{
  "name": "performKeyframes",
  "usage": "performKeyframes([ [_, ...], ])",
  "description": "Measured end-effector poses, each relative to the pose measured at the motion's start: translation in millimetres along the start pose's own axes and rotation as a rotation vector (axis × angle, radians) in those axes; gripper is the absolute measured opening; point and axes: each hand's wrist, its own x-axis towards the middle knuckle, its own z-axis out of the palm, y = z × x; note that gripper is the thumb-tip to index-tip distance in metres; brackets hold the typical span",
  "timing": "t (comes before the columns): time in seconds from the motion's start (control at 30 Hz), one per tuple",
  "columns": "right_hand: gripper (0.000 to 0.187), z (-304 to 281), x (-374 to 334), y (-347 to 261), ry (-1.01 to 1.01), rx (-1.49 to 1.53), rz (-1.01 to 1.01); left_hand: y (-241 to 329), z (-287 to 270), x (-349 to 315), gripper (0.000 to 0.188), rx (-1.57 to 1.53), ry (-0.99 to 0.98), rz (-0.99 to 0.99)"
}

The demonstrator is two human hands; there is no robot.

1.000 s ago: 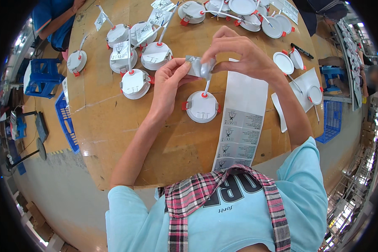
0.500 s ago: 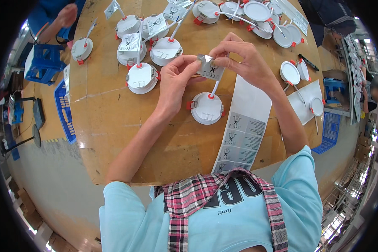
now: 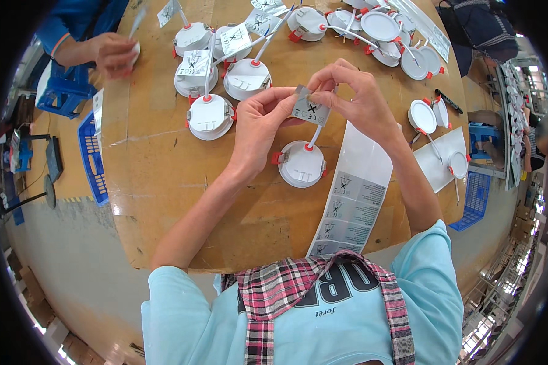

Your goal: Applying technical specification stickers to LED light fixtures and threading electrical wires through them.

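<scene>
Between both my hands is a silver sticker label (image 3: 311,110), folded around the white cable of a round white downlight (image 3: 302,165). My left hand (image 3: 263,119) pinches the label's left edge between thumb and forefinger. At the label's upper right, my right hand (image 3: 353,97) pinches it with thumb and fingertips. The downlight lies on the table just below, with red-tipped spring clips at its sides. A sheet of silver labels (image 3: 354,198) with a bare white backing part lies to its right, under my right forearm.
Several labelled downlights (image 3: 210,117) stand at the far left of my hands; more downlights (image 3: 380,27) are heaped at the far right. A black marker (image 3: 449,101) and a white sheet (image 3: 435,159) lie right. Blue crates (image 3: 91,159) flank the table. A co-worker's hand (image 3: 114,56) is far left.
The label's raised upper edge now lies flatter between my fingers. At the far left, the co-worker's hand has come in over the table and grasped the downlight there.
</scene>
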Motion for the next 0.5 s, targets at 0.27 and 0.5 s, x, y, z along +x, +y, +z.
performKeyframes([
  [0.27, 0.023, 3.5, -1.6, 1.4, 0.035, 0.074, 0.073, 1.2, 0.4, 0.5, 0.023, 0.012, 0.003, -0.012],
  [0.5, 0.026, 2.5, -5.4, 2.1, 0.081, 0.178, 0.037, -0.2, -4.1, 4.1, 0.025, -0.092, 0.016, -0.092],
])
